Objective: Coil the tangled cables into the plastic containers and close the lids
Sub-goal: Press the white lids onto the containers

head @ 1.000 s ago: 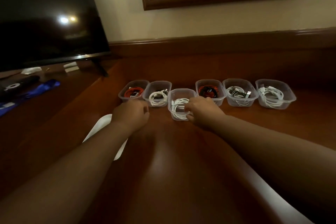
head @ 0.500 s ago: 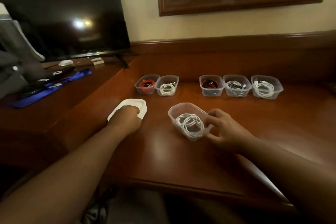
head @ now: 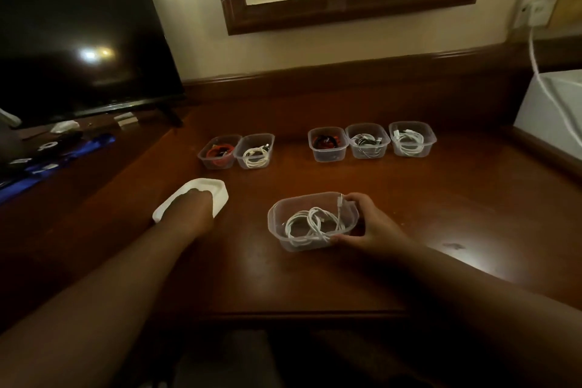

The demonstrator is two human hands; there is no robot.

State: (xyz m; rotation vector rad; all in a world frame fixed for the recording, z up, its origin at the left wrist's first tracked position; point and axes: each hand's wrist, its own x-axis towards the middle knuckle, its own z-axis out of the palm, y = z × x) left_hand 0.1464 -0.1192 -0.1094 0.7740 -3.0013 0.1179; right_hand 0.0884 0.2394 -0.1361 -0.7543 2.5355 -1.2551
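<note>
A clear plastic container (head: 277,224) with a coiled white cable (head: 310,224) inside sits on the wooden desk near its front edge. My right hand (head: 367,224) grips its right end, thumb at the near wall and fingers over the far rim. To the left lies a stack of white lids (head: 217,190). My left hand (head: 192,208) rests on top of that stack, and its fingers are hidden behind the hand's back. No container in view has a lid on it.
Along the back stand several open containers: red cable (head: 219,152), white cable (head: 255,153), red-black cable (head: 327,143), mixed cable (head: 367,140), white cable (head: 411,139), with a gap after the second. A television (head: 78,35) stands left, a white appliance (head: 551,113) right.
The container with the white cable has come from the back row toward the desk's front in my right hand. My left hand has moved onto the white lids.
</note>
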